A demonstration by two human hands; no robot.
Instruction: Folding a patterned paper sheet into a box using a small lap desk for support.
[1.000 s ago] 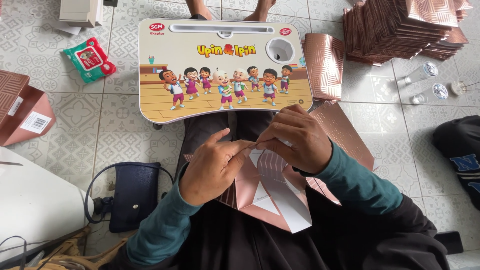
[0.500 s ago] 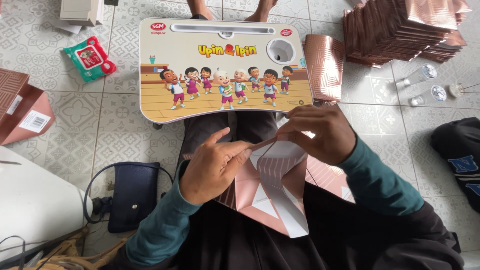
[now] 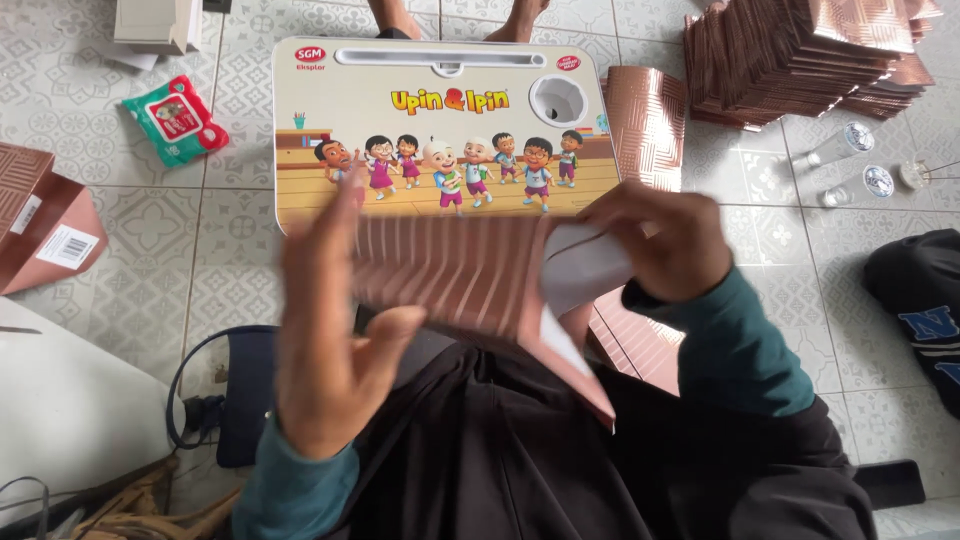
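Head view: a shiny copper paper sheet (image 3: 455,275) with raised stripes and a white inside is held up over the lap, in front of a small cartoon lap table (image 3: 440,120). The left hand (image 3: 330,350) holds its left edge, fingers spread, thumb underneath. The right hand (image 3: 665,245) grips its folded right corner. A tall stack of copper sheets (image 3: 800,55) sits on the tiled floor (image 3: 170,250), well apart.

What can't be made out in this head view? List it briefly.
- Left hand: motion-blurred, so its grip on the copper folded sheet is unclear.
- Sheet's far edge: hidden behind the right hand.
- Lap table: near edge covered by the sheet.
- Copper stack: cut off by the top edge.
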